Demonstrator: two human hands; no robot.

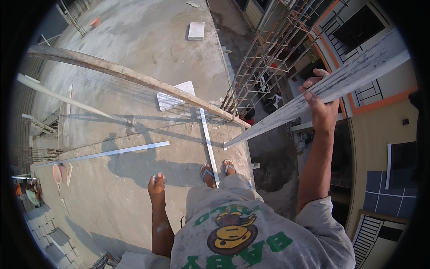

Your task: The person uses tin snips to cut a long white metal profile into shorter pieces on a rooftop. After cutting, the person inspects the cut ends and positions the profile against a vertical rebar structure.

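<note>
My right hand (323, 105) is raised on the right, its fingers wrapped round the edge of a long grey-white board (331, 83). The board stands tilted, its foot low near the slab's edge and its wide top end close to me at the upper right. My left hand (156, 186) is held out low on the left, fingers curled; a small pale spot shows by them, too small to name. A long wooden beam (130, 80) crosses in front, and its right end meets the board in view. Between my sandalled feet lies a straight metal bar (207, 139).
The concrete slab drops off on the right, with parked motorbikes (271, 98) below. A rebar cage (277, 40) rises by that edge. Another metal bar (112, 151), a white slab piece (175, 96), a white block (196, 31) and a slanting pale pole (71, 99) are around.
</note>
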